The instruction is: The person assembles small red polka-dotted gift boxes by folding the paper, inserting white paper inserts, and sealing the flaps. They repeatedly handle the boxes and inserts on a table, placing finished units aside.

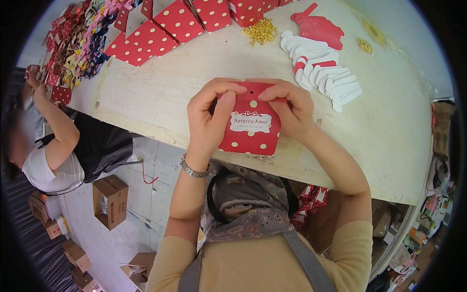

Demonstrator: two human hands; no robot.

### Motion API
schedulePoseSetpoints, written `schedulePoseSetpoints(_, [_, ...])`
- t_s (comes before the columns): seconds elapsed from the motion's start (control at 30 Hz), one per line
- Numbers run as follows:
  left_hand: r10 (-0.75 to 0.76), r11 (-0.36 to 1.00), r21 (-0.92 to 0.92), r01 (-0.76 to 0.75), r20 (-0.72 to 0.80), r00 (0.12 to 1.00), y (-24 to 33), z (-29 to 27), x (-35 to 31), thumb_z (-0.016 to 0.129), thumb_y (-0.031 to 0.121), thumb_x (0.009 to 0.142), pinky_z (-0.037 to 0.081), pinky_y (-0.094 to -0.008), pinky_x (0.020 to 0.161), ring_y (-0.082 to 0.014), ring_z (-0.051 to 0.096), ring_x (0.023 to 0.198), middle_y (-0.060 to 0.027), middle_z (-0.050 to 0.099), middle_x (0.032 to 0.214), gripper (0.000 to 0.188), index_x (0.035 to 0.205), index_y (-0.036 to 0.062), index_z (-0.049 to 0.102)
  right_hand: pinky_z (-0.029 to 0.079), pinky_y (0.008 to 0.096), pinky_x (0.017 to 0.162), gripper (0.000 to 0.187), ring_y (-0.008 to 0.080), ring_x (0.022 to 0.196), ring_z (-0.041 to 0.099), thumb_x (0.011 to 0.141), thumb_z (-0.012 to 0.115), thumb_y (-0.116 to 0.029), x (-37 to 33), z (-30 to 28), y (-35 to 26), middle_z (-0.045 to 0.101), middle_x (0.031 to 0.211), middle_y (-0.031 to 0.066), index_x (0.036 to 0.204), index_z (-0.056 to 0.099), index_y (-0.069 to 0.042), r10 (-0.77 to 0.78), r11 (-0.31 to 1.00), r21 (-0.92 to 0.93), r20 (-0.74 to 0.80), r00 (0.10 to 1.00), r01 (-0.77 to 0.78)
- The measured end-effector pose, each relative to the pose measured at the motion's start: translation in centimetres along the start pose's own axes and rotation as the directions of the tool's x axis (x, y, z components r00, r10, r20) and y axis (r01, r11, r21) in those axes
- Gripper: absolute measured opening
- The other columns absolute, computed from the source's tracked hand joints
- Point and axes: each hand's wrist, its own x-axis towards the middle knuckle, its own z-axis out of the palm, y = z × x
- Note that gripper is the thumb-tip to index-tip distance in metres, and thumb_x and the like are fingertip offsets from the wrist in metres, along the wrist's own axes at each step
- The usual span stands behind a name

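Observation:
Between my two hands is a small red gift box (245, 145) with cream polka dots and a white label on its front. My left hand (206, 114) grips its upper left edge, thumb in front. On the other side my right hand (292, 107) pinches the top right edge. A plain red flap with a small dark hole shows at the top, between the thumbs. Both hands are closed on the box, over the near part of the pale table (160, 97). The back of the box is hidden.
Polka-dot boxes (180, 22) line the far edge, beside a pile of gold fasteners (260, 32). White tags (335, 80) and red tags (318, 29) lie at the far right. Ribbon bows (87, 39) heap at far left, near another person (53, 155). Cardboard cartons (111, 202) stand on the floor.

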Motion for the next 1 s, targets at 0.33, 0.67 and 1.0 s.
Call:
schedulePoseSetpoints(0.33, [-0.054, 0.993, -0.102, 0.055, 0.01, 0.998, 0.2, -0.5, 0.3, 0.054, 0.0, 0.093, 0.048, -0.0211, 0.078, -0.0088, 0.06, 0.089, -0.0108, 0.065, 0.106, 0.03, 0.123, 0.0017, 0.046, 0.053, 0.0284, 0.067, 0.024, 0.024, 0.083, 0.067, 0.093, 0.057, -0.016, 0.7, 0.1, -5.2, 0.065, 0.105, 0.0195, 0.111, 0.061, 0.0, 0.6, 0.79, -0.13, -0.031, 0.799, -0.599])
schedulePoseSetpoints(0.67, [0.048, 0.938, 0.343, 0.054, -0.283, 0.958, 2.0, 2.5, -2.5, 0.062, 0.013, 0.091, 0.048, -0.0243, 0.077, -0.0132, 0.057, 0.09, -0.0117, 0.061, 0.106, 0.029, 0.112, -0.0053, 0.055, 0.054, 0.0364, 0.071, 0.04, 0.0268, 0.091, 0.066, 0.074, 0.064, -0.007, 0.1, 4.0, -4.3, 0.067, 0.099, 0.0162, 0.112, 0.058, 0.004, -0.255, 0.659, -0.717, 0.071, 0.964, 0.227])
schedulePoseSetpoints(1.0, [0.397, 0.587, 0.744, -0.319, 0.079, 0.915, 1.7, -0.5, 0.5, 0.063, -0.002, 0.084, 0.05, -0.0276, 0.066, -0.0184, 0.061, 0.073, -0.0086, 0.063, 0.086, 0.015, 0.098, 0.0018, 0.066, 0.051, 0.0396, 0.072, 0.019, 0.0292, 0.081, 0.062, 0.083, 0.066, -0.018, -6.3, -9.7, -3.6, 0.065, 0.09, 0.0106, 0.095, 0.069, -0.004, 0.148, 0.109, -0.879, -0.447, 0.882, -0.463])
